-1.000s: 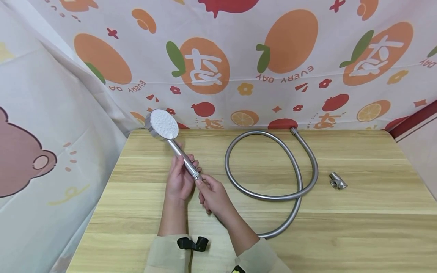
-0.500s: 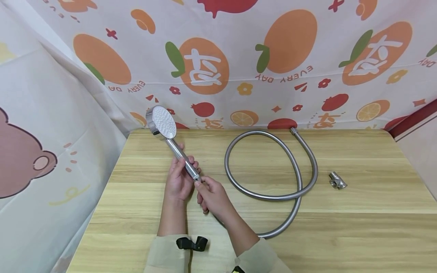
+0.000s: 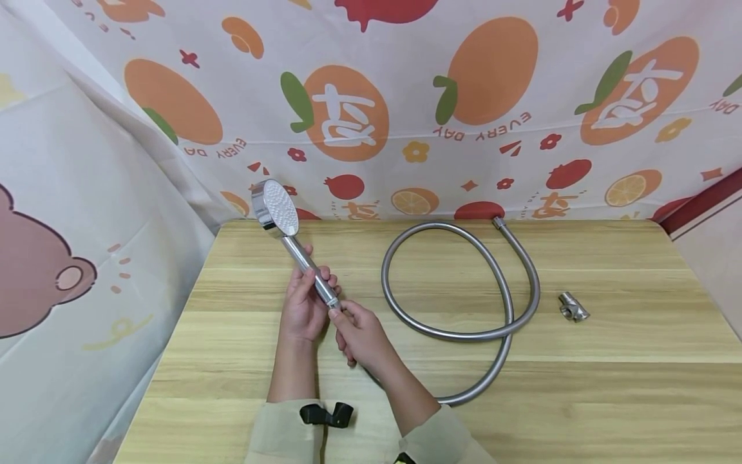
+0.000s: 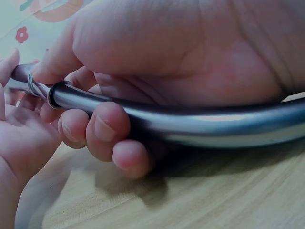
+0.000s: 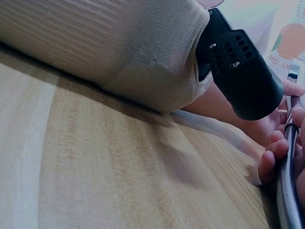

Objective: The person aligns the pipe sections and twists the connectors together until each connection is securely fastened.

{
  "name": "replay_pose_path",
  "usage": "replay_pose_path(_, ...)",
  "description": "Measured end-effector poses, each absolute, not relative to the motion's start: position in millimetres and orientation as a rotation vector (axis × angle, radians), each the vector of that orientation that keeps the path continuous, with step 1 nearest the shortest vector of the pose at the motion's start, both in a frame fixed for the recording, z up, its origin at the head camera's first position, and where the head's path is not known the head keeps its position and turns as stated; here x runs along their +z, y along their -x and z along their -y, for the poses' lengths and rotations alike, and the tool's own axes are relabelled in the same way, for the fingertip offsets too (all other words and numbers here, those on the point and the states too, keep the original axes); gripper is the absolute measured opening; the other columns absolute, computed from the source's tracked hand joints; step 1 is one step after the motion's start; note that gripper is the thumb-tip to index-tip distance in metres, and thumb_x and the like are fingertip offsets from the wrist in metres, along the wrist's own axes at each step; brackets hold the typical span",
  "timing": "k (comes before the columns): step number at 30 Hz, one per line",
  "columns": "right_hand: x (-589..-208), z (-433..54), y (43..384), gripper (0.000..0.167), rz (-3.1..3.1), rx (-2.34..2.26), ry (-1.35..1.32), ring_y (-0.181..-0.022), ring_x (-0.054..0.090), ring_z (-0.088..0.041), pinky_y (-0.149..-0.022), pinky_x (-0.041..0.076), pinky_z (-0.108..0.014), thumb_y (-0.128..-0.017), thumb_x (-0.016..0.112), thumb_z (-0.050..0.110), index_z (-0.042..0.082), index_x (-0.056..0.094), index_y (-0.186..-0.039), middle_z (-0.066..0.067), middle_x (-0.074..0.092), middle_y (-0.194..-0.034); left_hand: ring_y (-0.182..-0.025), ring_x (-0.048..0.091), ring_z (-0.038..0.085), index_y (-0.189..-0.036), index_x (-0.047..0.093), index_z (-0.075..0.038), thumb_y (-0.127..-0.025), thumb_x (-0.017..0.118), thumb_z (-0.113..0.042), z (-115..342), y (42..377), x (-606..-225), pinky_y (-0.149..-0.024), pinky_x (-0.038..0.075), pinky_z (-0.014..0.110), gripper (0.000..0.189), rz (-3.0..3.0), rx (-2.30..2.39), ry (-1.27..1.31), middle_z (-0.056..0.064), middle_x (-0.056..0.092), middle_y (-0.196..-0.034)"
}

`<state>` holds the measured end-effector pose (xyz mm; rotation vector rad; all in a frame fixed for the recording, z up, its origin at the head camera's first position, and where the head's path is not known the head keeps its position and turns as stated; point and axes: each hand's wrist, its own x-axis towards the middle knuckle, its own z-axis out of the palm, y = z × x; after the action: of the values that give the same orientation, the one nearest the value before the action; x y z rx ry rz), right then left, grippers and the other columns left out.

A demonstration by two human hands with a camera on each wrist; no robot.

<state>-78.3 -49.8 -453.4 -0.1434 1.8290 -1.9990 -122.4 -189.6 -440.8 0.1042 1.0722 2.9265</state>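
Observation:
A chrome handheld shower head (image 3: 279, 207) tilts up to the left above the table in the head view, its white spray face showing. My left hand (image 3: 303, 310) holds its handle (image 3: 313, 269) from below. At the handle's lower end, my right hand (image 3: 366, 339) grips the grey metal shower hose (image 3: 446, 334). The left wrist view has the right hand's fingers curled round the hose (image 4: 200, 126), near a ring at its end; the left hand (image 4: 28, 138) is beside it. Whether hose and handle are threaded together cannot be told, since fingers partly cover the joint.
The hose lies in a loop across the wooden table (image 3: 580, 399), its other end (image 3: 498, 222) at the back edge. A small metal connector (image 3: 573, 307) lies to the right. Fruit-printed cloth (image 3: 406, 84) hangs behind the table. A black camera (image 3: 326, 414) sits on the left wrist.
The shower head has turned about its handle, so its spray face appears narrower and more of its chrome side shows. Both hands stay in nearly the same place.

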Motion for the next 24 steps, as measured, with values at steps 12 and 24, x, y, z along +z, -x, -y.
replay_pose_path(12, -454.0, 49.7, 79.6, 0.034, -1.856, -2.047, 0.109, -0.035, 0.040, -0.014, -0.033, 0.037, -0.026, -0.097, 0.058, 0.046, 0.022, 0.063, -0.120, -0.003, 0.051, -0.055, -0.082, 0.062, 0.016, -0.135, 0.045, -0.020, -0.102, 0.052, -0.014, 187.3, 123.7, -445.1, -0.073, 0.052, 0.026, 0.034, -1.054, 3.002, -0.107, 0.003, 0.067, -0.088)
replay_pose_path(24, -453.1, 49.6, 78.2, 0.031, -1.872, -1.997, 0.172, -0.035, 0.040, -0.012, -0.033, 0.037, -0.025, -0.096, 0.061, 0.043, 0.036, 0.060, -0.126, -0.002, 0.050, -0.053, -0.077, 0.061, 0.015, -0.148, 0.036, -0.019, -0.101, 0.055, -0.020, 187.2, 123.0, -442.8, -0.070, 0.051, 0.025, 0.050, -1.104, 2.953, -0.082, 0.002, 0.062, -0.084)
